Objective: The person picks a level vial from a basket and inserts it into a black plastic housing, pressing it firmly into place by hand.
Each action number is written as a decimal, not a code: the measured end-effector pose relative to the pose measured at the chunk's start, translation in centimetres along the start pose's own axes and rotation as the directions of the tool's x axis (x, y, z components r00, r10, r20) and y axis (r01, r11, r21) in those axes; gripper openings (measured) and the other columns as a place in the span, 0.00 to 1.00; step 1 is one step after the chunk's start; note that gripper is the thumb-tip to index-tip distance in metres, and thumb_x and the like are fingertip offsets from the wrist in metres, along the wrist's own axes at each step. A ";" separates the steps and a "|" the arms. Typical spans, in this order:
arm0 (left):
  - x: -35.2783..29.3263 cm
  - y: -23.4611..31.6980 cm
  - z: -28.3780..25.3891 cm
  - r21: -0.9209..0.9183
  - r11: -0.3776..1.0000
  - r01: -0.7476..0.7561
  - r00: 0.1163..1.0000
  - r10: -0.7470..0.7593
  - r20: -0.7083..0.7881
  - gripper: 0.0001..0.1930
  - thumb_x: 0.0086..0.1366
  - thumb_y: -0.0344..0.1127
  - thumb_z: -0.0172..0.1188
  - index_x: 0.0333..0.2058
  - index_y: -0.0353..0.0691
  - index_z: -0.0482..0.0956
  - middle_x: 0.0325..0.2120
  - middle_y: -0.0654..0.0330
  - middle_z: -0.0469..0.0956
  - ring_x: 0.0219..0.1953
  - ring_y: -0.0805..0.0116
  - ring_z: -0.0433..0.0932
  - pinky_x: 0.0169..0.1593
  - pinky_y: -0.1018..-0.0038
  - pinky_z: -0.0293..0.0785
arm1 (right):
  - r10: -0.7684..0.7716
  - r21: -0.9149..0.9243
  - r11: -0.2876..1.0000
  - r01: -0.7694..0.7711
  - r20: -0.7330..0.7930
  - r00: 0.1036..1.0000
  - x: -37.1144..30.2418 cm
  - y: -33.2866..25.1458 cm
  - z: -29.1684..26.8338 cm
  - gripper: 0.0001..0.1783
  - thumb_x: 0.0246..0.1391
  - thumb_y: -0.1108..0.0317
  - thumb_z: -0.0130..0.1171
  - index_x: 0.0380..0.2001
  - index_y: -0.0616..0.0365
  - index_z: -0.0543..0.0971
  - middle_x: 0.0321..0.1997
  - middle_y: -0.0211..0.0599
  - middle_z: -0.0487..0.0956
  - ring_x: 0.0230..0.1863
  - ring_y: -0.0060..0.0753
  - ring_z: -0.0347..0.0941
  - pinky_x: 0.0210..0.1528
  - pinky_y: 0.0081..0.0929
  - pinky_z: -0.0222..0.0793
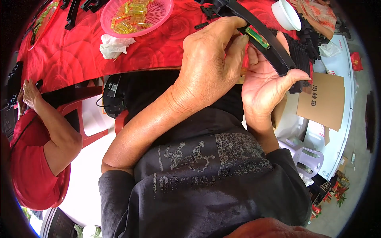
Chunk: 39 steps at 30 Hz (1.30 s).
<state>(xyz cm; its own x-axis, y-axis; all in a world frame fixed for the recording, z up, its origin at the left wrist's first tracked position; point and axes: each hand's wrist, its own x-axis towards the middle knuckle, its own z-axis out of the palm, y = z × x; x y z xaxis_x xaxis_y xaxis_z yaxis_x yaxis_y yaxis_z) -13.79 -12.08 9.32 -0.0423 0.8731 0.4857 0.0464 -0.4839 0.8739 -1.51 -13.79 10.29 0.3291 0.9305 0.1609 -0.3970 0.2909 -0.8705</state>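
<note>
A black, curved-looking spirit level body (274, 53) is held up over the table's near edge, with a green-yellow vial (258, 37) seated in its slot. My left hand (212, 59) is closed in a pinch at the level, its fingertips right beside the vial. The exact contact of those fingertips is partly hidden. From below, my right hand (264, 85) supports the same level, palm up. Its thumb presses near the level's lower end, and some of its fingers are behind the black body.
A pink basket (168, 16) of yellow vials and a crumpled white tissue (114, 46) lie on the red tablecloth (75, 55). Rightward are a white bowl (286, 15), stacked black parts (299, 55) and a cardboard box (323, 99). A co-worker in red (37, 158) sits at left.
</note>
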 end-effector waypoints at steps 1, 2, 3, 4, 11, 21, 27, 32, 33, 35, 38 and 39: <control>0.1 -0.2 0.1 -0.033 0.999 -0.012 1.000 0.011 -0.026 0.11 0.60 0.20 0.59 0.43 0.30 0.75 0.26 0.55 0.79 0.29 0.66 0.80 0.34 0.75 0.77 | 0.001 0.001 1.000 -0.001 0.001 1.000 0.0 0.0 0.0 0.54 0.54 0.23 0.32 0.60 0.64 0.66 0.56 0.49 0.74 0.55 0.45 0.74 0.58 0.42 0.74; 0.2 -0.4 0.1 -0.066 0.998 -0.026 0.998 0.022 -0.053 0.13 0.57 0.22 0.61 0.42 0.31 0.74 0.25 0.50 0.79 0.29 0.54 0.82 0.33 0.68 0.77 | -0.003 -0.029 1.000 0.004 0.012 1.000 0.1 0.1 0.0 0.53 0.53 0.22 0.35 0.62 0.62 0.65 0.59 0.51 0.72 0.59 0.48 0.71 0.63 0.44 0.67; 0.2 0.1 0.0 -0.067 0.997 -0.026 0.998 0.022 -0.052 0.13 0.57 0.22 0.61 0.42 0.31 0.74 0.25 0.50 0.79 0.29 0.54 0.82 0.33 0.68 0.77 | -0.009 -0.060 0.998 0.010 0.021 1.000 0.2 0.1 0.0 0.54 0.51 0.22 0.38 0.63 0.60 0.64 0.62 0.52 0.70 0.62 0.51 0.67 0.67 0.47 0.61; 0.3 0.8 -0.4 -0.050 0.997 -0.054 0.996 0.050 -0.077 0.14 0.57 0.22 0.61 0.43 0.32 0.73 0.26 0.50 0.79 0.29 0.55 0.82 0.32 0.69 0.77 | -0.010 -0.060 0.998 0.011 0.020 1.000 0.3 0.1 0.0 0.54 0.51 0.22 0.38 0.63 0.60 0.64 0.62 0.52 0.70 0.62 0.51 0.67 0.67 0.47 0.61; 0.2 0.3 0.3 -0.419 0.844 0.335 0.930 -0.367 0.006 0.11 0.66 0.26 0.59 0.44 0.30 0.70 0.29 0.58 0.78 0.27 0.76 0.78 0.34 0.80 0.75 | -0.035 -0.051 0.998 0.036 0.008 0.999 0.9 0.6 0.5 0.53 0.53 0.23 0.35 0.62 0.62 0.65 0.59 0.49 0.73 0.58 0.46 0.71 0.62 0.43 0.66; 1.7 0.1 0.0 -0.513 0.664 0.545 0.826 -0.529 0.193 0.15 0.69 0.39 0.57 0.38 0.30 0.73 0.23 0.58 0.78 0.24 0.74 0.77 0.29 0.78 0.74 | 0.032 -0.115 0.993 -0.021 0.098 0.995 1.0 1.8 -0.2 0.54 0.52 0.21 0.33 0.62 0.59 0.66 0.58 0.46 0.73 0.59 0.42 0.68 0.61 0.39 0.66; 2.1 -0.2 -0.3 -0.500 0.669 0.549 0.826 -0.526 0.204 0.12 0.69 0.37 0.56 0.35 0.31 0.75 0.23 0.60 0.77 0.22 0.75 0.76 0.28 0.79 0.73 | -0.156 -0.159 0.972 0.173 0.112 0.981 1.9 3.4 -0.7 0.57 0.52 0.20 0.30 0.61 0.65 0.65 0.58 0.50 0.73 0.59 0.44 0.69 0.63 0.42 0.65; 2.2 -0.7 -0.5 -0.527 0.677 0.514 0.849 -0.492 0.195 0.13 0.71 0.39 0.55 0.36 0.33 0.76 0.23 0.62 0.77 0.22 0.77 0.75 0.27 0.81 0.71 | -0.201 -0.217 0.941 0.261 0.264 0.943 2.2 3.6 -0.8 0.59 0.51 0.20 0.31 0.61 0.70 0.63 0.60 0.53 0.70 0.61 0.46 0.68 0.66 0.45 0.62; 2.3 -0.7 -0.6 -0.534 0.673 0.512 0.849 -0.490 0.197 0.13 0.71 0.40 0.55 0.36 0.33 0.76 0.23 0.62 0.77 0.21 0.77 0.75 0.27 0.82 0.70 | -0.205 -0.223 0.931 0.290 0.339 0.918 2.2 3.5 -0.9 0.61 0.50 0.19 0.33 0.62 0.72 0.62 0.61 0.54 0.69 0.62 0.46 0.66 0.67 0.46 0.61; 2.4 -0.9 -0.8 -0.568 0.653 0.502 0.849 -0.496 0.180 0.12 0.70 0.37 0.56 0.34 0.32 0.76 0.21 0.62 0.77 0.20 0.78 0.74 0.24 0.82 0.70 | -0.243 -0.221 0.906 0.362 0.430 0.869 2.8 3.6 -1.5 0.63 0.48 0.19 0.37 0.62 0.74 0.61 0.62 0.55 0.68 0.64 0.47 0.65 0.68 0.46 0.59; 2.4 -1.0 -1.7 -0.555 0.668 0.496 0.853 -0.494 0.168 0.12 0.70 0.38 0.56 0.34 0.32 0.76 0.21 0.63 0.77 0.20 0.79 0.73 0.24 0.82 0.69 | -0.186 -0.342 0.857 0.385 0.491 0.851 1.9 2.4 -0.7 0.70 0.40 0.16 0.46 0.63 0.78 0.57 0.65 0.57 0.65 0.66 0.49 0.62 0.70 0.46 0.55; 2.4 -1.0 -2.0 -0.510 0.699 0.501 0.857 -0.482 0.182 0.13 0.71 0.41 0.55 0.37 0.35 0.77 0.23 0.63 0.77 0.21 0.79 0.73 0.26 0.82 0.69 | -0.131 -0.355 0.875 0.328 0.479 0.868 1.6 1.9 -0.5 0.72 0.38 0.15 0.46 0.63 0.78 0.56 0.65 0.58 0.65 0.66 0.50 0.62 0.71 0.47 0.54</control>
<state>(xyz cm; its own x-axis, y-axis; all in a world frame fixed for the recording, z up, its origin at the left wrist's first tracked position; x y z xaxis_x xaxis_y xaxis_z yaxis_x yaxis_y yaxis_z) -15.97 -9.64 9.68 0.1226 0.9924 -0.0081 -0.4976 0.0685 0.8647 -1.29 -11.88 8.65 -0.0727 0.8764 0.4760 0.0648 0.4804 -0.8747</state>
